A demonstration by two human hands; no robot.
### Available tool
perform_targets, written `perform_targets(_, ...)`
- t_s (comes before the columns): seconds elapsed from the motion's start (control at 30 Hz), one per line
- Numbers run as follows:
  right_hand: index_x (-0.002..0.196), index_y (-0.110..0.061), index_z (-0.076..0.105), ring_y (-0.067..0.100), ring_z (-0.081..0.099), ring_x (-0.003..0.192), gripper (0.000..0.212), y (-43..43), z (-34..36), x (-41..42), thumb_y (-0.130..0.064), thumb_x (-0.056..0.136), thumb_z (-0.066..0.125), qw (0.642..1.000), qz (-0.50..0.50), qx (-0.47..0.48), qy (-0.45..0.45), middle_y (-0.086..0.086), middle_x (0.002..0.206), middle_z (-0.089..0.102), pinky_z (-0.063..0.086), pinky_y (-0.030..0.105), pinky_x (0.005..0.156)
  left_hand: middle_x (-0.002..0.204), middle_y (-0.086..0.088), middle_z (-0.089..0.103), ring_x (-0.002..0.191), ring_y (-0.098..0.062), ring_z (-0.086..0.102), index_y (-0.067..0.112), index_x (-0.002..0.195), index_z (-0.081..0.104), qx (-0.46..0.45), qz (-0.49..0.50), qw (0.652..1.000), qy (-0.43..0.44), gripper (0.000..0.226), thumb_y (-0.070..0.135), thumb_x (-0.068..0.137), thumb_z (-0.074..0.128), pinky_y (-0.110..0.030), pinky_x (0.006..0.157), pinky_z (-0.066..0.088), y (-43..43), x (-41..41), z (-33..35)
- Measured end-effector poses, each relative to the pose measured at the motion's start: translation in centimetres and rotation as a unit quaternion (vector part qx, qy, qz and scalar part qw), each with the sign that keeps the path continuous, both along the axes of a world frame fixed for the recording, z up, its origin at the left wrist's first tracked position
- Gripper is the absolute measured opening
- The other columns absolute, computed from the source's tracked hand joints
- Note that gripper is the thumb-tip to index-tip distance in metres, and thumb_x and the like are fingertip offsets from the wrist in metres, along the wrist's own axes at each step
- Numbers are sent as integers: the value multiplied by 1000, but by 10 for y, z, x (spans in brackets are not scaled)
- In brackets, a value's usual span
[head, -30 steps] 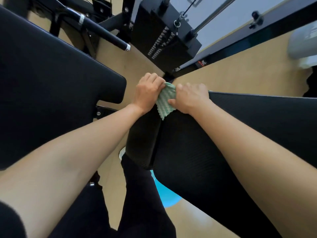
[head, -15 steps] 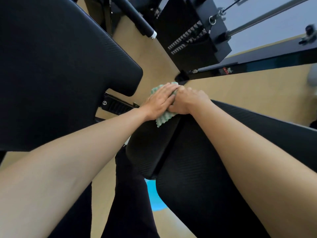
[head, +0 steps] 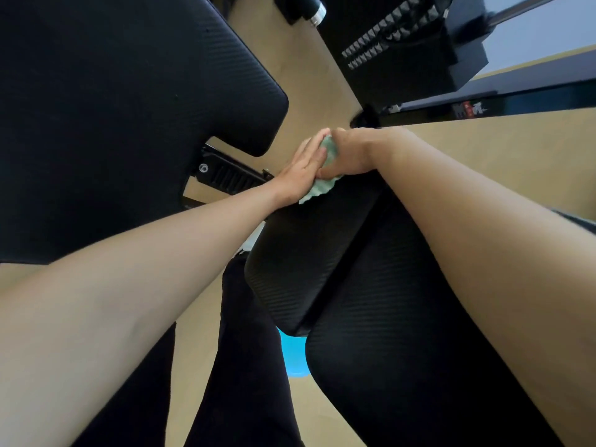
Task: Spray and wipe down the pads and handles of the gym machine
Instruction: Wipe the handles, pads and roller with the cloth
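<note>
A green waffle-textured cloth (head: 322, 188) lies at the far end of a small black pad (head: 309, 253). A larger black seat pad (head: 403, 333) adjoins that pad on the right. My left hand (head: 303, 169) presses flat on the cloth with fingers extended. My right hand (head: 351, 153) is closed on the cloth's far end, with a bit of green showing between the two hands. Most of the cloth is hidden beneath them. A big black back pad (head: 113, 108) fills the upper left.
A black handle bar with a chrome end cap (head: 309, 11) sticks out at the top. The weight stack (head: 403, 43) stands behind it on the tan floor (head: 500, 162). A notched adjuster rail (head: 232, 175) runs under the back pad. A blue object (head: 295, 356) lies below the pads.
Both hands have slid with the cloth along the small pad towards its far end. My left hand has flattened from a fist. The view has tipped closer to the pads.
</note>
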State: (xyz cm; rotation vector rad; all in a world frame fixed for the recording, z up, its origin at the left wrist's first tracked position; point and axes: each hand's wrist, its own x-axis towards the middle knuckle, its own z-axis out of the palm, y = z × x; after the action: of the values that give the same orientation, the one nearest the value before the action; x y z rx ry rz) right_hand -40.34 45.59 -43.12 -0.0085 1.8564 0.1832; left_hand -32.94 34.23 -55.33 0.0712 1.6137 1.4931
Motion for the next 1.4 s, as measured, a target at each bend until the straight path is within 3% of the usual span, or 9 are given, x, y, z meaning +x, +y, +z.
perform_targets(0.07, 161, -21, 21, 39, 51, 133, 87, -2, 9, 8, -67, 94, 52, 998, 53, 15, 26, 15, 153, 42, 42, 49, 103, 170, 3, 12, 157, -15, 10, 36, 163, 11, -9, 9, 1000, -15, 59, 55, 108, 23, -41, 128, 12, -6, 12, 1)
perform_targets(0.2, 163, -31, 13, 39, 37, 141, 83, -10, 19, 38, -74, 94, 31, 978, 191, 42, 71, 16, 158, 31, 38, 53, 106, 170, 2, 11, 158, -20, 7, 41, 162, 5, -46, 8, 998, -32, 77, 73, 95, 24, -49, 128, 11, -19, 35, 5)
perform_targets(0.33, 165, -25, -2, 45, -7, 156, 81, -29, 31, 80, -70, 99, 14, 962, 253, 62, 84, 21, 170, -9, -1, 60, 125, 172, 0, 4, 158, -26, 2, 37, 163, 2, -79, -32, 996, -22, 71, 64, 101, 24, -53, 127, 7, -37, 59, 16)
perform_targets(0.43, 164, -22, -7, 44, -19, 154, 82, -53, 38, 112, -69, 100, 13, 965, 246, 54, 70, 22, 168, -17, -13, 59, 124, 172, -3, 1, 158, -27, 4, 31, 164, -1, -103, -60, 993, -18, 77, 64, 98, 25, -48, 128, 8, -60, 89, 25)
perform_targets(0.67, 163, -16, -10, 45, -21, 153, 87, -98, 52, 183, -70, 101, 17, 966, 241, 51, 76, 25, 167, -20, -11, 57, 125, 168, 0, 13, 154, -25, 14, 36, 164, 2, -115, -57, 989, -76, 67, 49, 108, 37, -47, 125, 18, -100, 137, 33)
perform_targets(0.8, 162, -12, -14, 44, -24, 152, 87, -96, 59, 169, -67, 103, 18, 970, 200, 106, 90, 29, 164, -24, -15, 54, 123, 165, 2, 12, 153, -24, 19, 37, 163, -2, -75, -16, 991, -112, 68, 55, 107, 34, -45, 124, 22, -75, 108, 28)
perform_targets(0.97, 161, -12, -17, 44, -27, 152, 86, -71, 60, 129, -67, 102, 14, 964, 168, 172, 112, 31, 162, -27, -16, 54, 123, 158, -10, 18, 146, -33, 30, 36, 163, -3, -88, -3, 992, -85, 68, 54, 108, 32, -48, 118, 29, -29, 52, 28)
perform_targets(1.2, 161, -12, -18, 42, -23, 154, 92, -40, 61, 86, -70, 101, 20, 964, 113, 200, 134, 29, 163, -26, -7, 52, 127, 167, -13, 9, 155, -34, 13, 26, 164, -4, -82, -50, 994, -55, 83, 67, 100, 30, -55, 125, 18, 5, -9, 20)
perform_targets(1.4, 161, -10, -18, 42, -22, 154, 98, -52, 66, 111, -76, 97, 15, 954, 162, 208, 142, 29, 164, -24, -9, 53, 127, 172, -4, -12, 159, -26, -7, 26, 162, -13, -85, -66, 994, -2, 92, 76, 96, 26, -57, 127, 3, -17, 31, 29)
